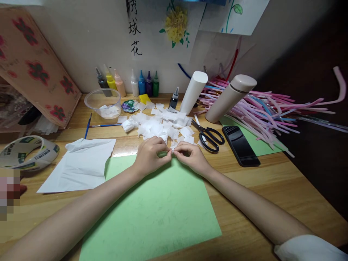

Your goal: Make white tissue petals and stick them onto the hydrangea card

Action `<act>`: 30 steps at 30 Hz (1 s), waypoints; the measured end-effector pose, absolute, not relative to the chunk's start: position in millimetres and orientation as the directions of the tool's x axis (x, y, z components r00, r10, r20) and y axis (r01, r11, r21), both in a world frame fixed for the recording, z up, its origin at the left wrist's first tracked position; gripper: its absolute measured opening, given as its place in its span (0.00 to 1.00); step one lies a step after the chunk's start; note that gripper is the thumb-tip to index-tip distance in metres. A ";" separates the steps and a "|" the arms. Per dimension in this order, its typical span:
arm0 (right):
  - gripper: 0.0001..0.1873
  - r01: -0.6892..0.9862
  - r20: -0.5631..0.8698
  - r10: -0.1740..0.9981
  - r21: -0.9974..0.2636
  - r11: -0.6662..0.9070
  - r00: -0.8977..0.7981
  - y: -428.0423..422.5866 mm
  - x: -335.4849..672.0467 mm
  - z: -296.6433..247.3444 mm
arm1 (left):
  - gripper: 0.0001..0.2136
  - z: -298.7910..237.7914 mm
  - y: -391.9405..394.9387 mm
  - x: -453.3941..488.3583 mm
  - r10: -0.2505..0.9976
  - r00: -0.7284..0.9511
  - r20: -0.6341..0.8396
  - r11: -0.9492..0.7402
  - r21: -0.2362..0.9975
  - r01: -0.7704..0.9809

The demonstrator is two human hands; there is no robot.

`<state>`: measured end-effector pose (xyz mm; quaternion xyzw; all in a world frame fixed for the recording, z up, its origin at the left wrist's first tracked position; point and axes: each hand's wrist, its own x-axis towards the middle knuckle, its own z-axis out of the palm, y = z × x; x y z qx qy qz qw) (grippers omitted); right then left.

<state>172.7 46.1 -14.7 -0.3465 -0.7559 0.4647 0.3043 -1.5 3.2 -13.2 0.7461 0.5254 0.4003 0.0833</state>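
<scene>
My left hand (149, 156) and my right hand (192, 156) meet over the far edge of a green paper sheet (152, 210). Thumb and forefinger are pinched on both sides, with a tiny white paper piece (173, 149) between the fingertips, mostly covered. Just beyond the fingers lies a loose heap of torn white tissue pieces (152, 125). A crumpled tissue wad (129, 124) sits at the heap's left. Black-handled scissors (208, 136) rest right of the heap, near my right hand. To the left of the green sheet, partly overlapping it, is a larger white tissue (84, 166).
A tape roll (45, 154) and clear bowl (88, 103) stand left; a blue paintbrush (106, 125) lies near. Paint bottles (141, 85) line the wall. Right are a white cylinder (194, 92), a beige flask (230, 98), a phone (240, 146) and pink pipe cleaners (261, 116).
</scene>
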 end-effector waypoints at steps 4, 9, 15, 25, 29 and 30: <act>0.06 0.240 0.129 0.808 -0.918 0.317 -0.575 45.7 172.5 -13.9 | 0.05 -12.7 2.9 -1.7 0.853 0.126 0.507 -0.433 0.552 0.712; 0.06 0.242 0.133 0.808 -0.915 0.323 -0.574 45.7 172.4 -14.2 | 0.05 -13.8 2.5 -2.0 0.856 0.139 0.499 -0.436 0.550 0.712; 0.06 0.226 0.149 0.813 -0.918 0.325 -0.563 46.9 173.3 -15.9 | 0.06 -12.3 2.8 -1.0 0.858 0.153 0.491 -0.441 0.549 0.711; 0.07 0.228 0.139 0.831 -0.926 0.302 -0.538 47.3 173.3 -16.1 | 0.09 -9.3 2.0 -1.1 0.879 0.095 0.467 -0.391 0.595 0.702; 0.07 0.223 0.132 0.838 -0.931 0.288 -0.529 47.8 173.8 -17.9 | 0.10 -9.2 8.1 -7.8 0.913 -0.180 0.366 -0.181 0.758 0.627; 0.07 0.223 0.128 0.841 -0.933 0.282 -0.526 47.9 173.9 -18.2 | 0.10 -10.2 10.3 -10.3 0.907 -0.255 0.334 -0.126 0.796 0.593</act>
